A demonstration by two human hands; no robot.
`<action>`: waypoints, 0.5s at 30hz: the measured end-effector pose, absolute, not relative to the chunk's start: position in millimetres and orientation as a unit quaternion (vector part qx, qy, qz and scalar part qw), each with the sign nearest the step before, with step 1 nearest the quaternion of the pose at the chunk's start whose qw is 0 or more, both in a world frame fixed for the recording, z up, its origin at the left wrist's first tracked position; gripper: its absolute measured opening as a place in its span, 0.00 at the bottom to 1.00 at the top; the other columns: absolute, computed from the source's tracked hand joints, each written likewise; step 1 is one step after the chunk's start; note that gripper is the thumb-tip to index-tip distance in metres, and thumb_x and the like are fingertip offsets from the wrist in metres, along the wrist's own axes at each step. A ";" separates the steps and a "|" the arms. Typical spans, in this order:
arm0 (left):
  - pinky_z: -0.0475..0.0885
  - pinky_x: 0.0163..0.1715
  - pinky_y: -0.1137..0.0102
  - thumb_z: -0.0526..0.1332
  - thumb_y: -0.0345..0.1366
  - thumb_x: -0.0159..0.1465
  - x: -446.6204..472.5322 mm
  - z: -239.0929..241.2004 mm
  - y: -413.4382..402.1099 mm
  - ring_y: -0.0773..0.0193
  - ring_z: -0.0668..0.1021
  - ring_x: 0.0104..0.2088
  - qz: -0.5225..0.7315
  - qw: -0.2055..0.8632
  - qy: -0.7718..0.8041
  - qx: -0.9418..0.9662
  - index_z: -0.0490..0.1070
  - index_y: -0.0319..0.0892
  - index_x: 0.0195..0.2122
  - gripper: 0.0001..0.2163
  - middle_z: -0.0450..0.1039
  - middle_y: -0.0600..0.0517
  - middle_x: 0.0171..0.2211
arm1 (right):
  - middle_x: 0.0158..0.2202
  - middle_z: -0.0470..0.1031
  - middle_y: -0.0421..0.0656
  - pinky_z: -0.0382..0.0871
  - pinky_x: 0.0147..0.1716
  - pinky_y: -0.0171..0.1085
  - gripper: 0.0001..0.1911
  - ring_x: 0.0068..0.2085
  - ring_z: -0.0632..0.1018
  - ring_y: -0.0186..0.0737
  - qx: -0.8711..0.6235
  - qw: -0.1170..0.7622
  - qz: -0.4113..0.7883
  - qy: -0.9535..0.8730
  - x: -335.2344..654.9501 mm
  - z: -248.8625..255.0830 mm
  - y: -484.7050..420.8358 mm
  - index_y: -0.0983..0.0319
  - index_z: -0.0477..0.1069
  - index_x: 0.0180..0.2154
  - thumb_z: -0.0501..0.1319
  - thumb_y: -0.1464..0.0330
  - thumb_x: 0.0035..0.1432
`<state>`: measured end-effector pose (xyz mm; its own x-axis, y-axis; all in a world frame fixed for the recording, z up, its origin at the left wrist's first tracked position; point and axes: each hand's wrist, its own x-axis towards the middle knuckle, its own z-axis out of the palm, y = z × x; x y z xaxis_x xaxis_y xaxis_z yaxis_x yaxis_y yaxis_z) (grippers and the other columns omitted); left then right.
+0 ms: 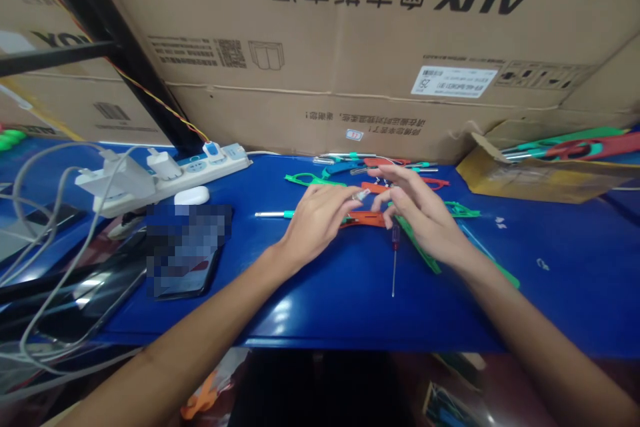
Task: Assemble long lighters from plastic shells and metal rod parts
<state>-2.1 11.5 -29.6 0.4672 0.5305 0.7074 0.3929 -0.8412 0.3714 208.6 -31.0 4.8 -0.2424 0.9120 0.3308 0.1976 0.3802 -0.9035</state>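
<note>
Between the fingertips of my left hand (317, 217) is a small whitish, see-through plastic piece (361, 194). My right hand (423, 213) hovers just to the right of it, fingers curled but apart, with nothing visible in them. Under both hands lies an orange plastic handle (367, 218). A metal tube with a teal collar (273, 215) sticks out left of my left hand, seemingly in line with that handle. Below my right hand a screwdriver (395, 257) with a dark red handle points toward me. Green plastic shells (420, 247) lie partly hidden by the right hand.
Behind the hands lie loose coloured parts (313, 179) and metal tubes. An open cardboard box (525, 177) at right holds several long-tubed pieces with red and green handles. At left are a power strip (200, 170), a white case (191, 197), phones (193, 273) and cables. A large carton (325, 60) stands behind.
</note>
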 end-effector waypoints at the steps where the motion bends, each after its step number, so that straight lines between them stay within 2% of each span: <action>1: 0.68 0.50 0.63 0.52 0.37 0.77 -1.8 -29.7 11.2 0.63 0.79 0.46 0.447 0.105 0.282 0.843 0.72 0.42 0.53 0.12 0.81 0.50 0.46 | 0.64 0.67 0.49 0.75 0.30 0.36 0.21 0.39 0.78 0.36 -0.412 0.462 0.387 -0.684 209.0 2.4 -28.9 0.54 0.63 0.62 0.55 0.59 0.72; 4: 0.67 0.58 0.59 0.52 0.37 0.76 0.5 -30.1 9.7 0.62 0.75 0.55 0.475 0.156 0.309 0.809 0.73 0.45 0.54 0.12 0.76 0.49 0.55 | 0.61 0.70 0.49 0.77 0.33 0.38 0.23 0.43 0.79 0.40 -0.433 0.416 0.389 -0.699 207.0 -9.5 -22.4 0.55 0.65 0.61 0.60 0.59 0.68; 8: 0.63 0.65 0.54 0.54 0.40 0.75 7.4 -34.6 8.6 0.58 0.66 0.65 0.480 0.185 0.322 0.795 0.76 0.48 0.53 0.13 0.62 0.47 0.66 | 0.57 0.74 0.47 0.77 0.44 0.44 0.18 0.51 0.77 0.45 -0.406 0.398 0.350 -0.745 195.1 -26.8 -18.7 0.55 0.72 0.56 0.60 0.58 0.68; 12: 0.64 0.65 0.56 0.50 0.41 0.76 11.4 -41.5 12.2 0.59 0.67 0.66 0.427 0.237 0.301 0.819 0.71 0.49 0.60 0.16 0.59 0.47 0.69 | 0.49 0.78 0.46 0.72 0.53 0.47 0.13 0.50 0.77 0.45 -0.413 0.441 0.253 -0.756 191.9 -31.5 -17.7 0.58 0.78 0.45 0.60 0.58 0.68; 15: 0.64 0.64 0.55 0.52 0.42 0.76 8.4 -45.1 18.1 0.57 0.67 0.66 0.401 0.200 0.331 0.830 0.66 0.47 0.64 0.18 0.63 0.46 0.67 | 0.46 0.81 0.45 0.72 0.51 0.47 0.13 0.48 0.79 0.47 -0.436 0.427 0.216 -0.762 207.7 -25.3 -13.9 0.58 0.78 0.43 0.63 0.57 0.66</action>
<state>8.4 18.1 -45.1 0.4585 0.7106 0.5338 0.3886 -0.7004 0.5986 207.7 -13.9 -25.3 -0.2551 0.8489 0.4629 0.4800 0.5268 -0.7015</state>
